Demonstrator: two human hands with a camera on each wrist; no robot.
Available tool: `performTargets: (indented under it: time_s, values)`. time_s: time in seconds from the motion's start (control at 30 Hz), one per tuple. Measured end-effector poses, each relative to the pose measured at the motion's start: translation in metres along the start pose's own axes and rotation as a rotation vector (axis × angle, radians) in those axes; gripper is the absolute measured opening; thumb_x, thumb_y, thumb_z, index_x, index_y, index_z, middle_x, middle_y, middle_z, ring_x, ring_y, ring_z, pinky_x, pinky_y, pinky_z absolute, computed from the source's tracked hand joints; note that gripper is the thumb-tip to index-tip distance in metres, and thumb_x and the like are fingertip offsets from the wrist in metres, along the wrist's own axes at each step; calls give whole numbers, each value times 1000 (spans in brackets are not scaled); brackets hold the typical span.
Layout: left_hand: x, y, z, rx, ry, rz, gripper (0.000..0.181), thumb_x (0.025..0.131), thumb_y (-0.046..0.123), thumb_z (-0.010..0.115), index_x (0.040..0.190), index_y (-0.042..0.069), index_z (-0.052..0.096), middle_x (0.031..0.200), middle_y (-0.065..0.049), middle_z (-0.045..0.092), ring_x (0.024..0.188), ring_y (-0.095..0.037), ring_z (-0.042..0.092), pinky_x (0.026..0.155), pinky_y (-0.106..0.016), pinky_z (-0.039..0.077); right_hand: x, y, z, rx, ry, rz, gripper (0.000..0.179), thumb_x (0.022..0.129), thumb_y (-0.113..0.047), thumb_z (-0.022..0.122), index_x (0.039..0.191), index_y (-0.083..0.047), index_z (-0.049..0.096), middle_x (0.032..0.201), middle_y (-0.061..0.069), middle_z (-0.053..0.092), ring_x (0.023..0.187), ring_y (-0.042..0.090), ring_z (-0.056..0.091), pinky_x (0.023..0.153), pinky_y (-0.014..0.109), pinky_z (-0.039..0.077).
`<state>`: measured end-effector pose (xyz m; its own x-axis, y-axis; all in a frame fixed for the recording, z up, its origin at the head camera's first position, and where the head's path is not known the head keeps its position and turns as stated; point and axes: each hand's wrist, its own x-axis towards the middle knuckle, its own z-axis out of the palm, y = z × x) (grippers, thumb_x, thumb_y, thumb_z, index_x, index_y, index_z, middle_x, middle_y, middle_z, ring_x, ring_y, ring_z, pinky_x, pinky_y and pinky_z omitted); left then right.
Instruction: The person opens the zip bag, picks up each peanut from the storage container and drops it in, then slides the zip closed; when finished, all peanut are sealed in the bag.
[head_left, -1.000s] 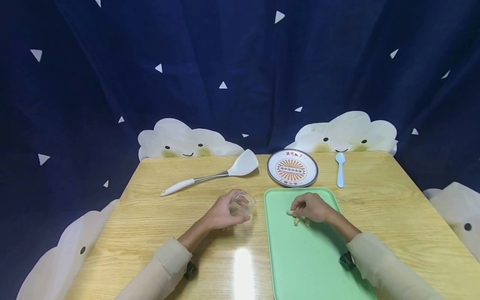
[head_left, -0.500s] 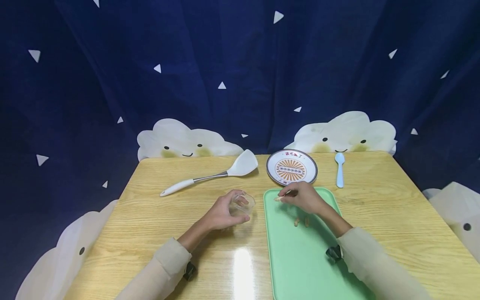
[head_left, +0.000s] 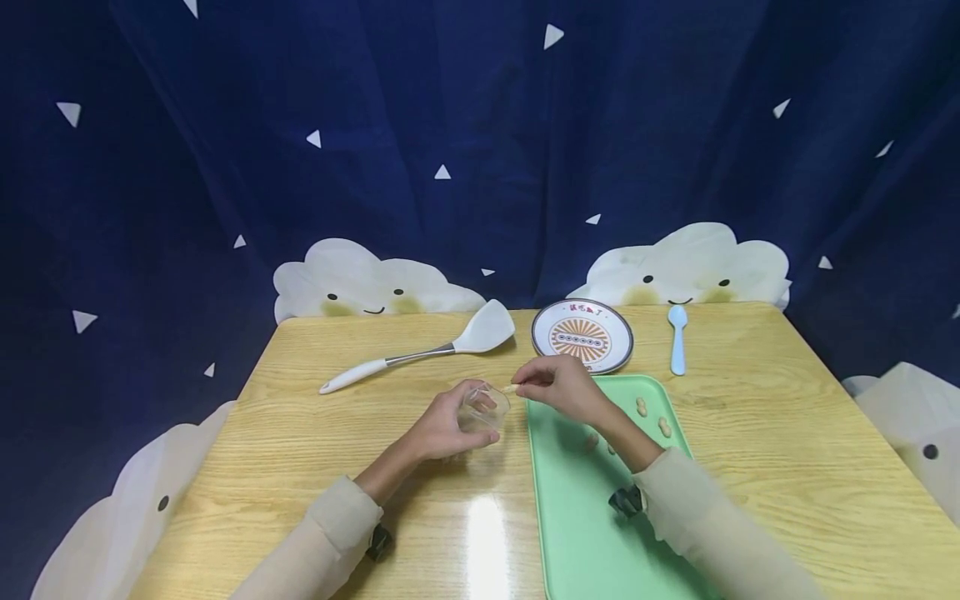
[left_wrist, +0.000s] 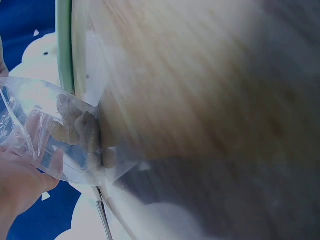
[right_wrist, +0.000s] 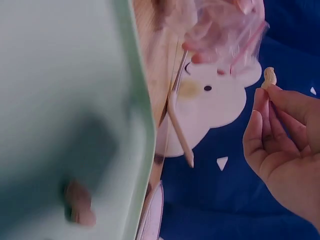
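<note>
My left hand (head_left: pixel 438 429) holds a clear plastic zip bag (head_left: pixel 487 410) above the table, left of the green tray (head_left: pixel 585 533). In the left wrist view several peanuts (left_wrist: pixel 88 131) lie at the bottom of the bag. Between thumb and fingertips my right hand (head_left: pixel 566 387) pinches one peanut (right_wrist: pixel 270 77), close to the bag's mouth and over the tray's left rim. Loose peanuts (head_left: pixel 641 407) lie on the tray, some partly hidden by my right forearm; one peanut (right_wrist: pixel 80 204) shows blurred in the right wrist view.
Behind the hands lies a white spatula (head_left: pixel 486 327) with its handle toward the left. A patterned plate (head_left: pixel 577 312) sits just beyond the tray, and a light blue spoon (head_left: pixel 678 342) lies to its right. A dark blue curtain (head_left: pixel 480 108) hangs behind the table.
My right hand has moved left with the peanut, from over the tray to beside the bag. More peanuts on the tray are uncovered. My left hand and the bag stay put.
</note>
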<state>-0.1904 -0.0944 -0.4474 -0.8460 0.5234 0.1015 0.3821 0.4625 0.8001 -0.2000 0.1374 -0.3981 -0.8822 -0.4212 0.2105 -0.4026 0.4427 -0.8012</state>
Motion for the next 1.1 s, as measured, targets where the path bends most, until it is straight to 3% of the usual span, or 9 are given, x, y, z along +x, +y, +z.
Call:
performTargets:
  time_s: [0.33,0.5,0.67,1.1]
  values:
    - [0,3,0,4,-15,-60,69,76,33,74,135,13,43,120,-8,63,112,-23,57,103,-51,39,9,-11,22,-29,-47,-20,9,80,-7,73,90,-7,73,86,5,73,76,8,64,68,19,53]
    - [0,1,0,2,-14,-48,70,77,32,73,135,11,43,118,-7,64,111,-22,58,101,-48,41,7,-13,22,-33,-92,-18,10,82,-7,71,91,-5,73,86,5,73,77,6,65,68,18,52]
    - [1,1,1,-23,-20,-19,66,77,28,73,133,10,43,117,-8,65,108,-22,60,98,-45,43,1,-9,11,-55,-63,-31,11,82,-10,72,92,-6,72,86,4,73,77,6,64,68,20,53]
    - [0,4,1,-18,-1,-23,66,75,28,74,131,11,45,116,-6,66,108,-22,60,95,-41,44,-28,25,-30,-84,-33,49,9,81,-12,73,90,-11,72,88,2,72,78,7,65,71,21,53]
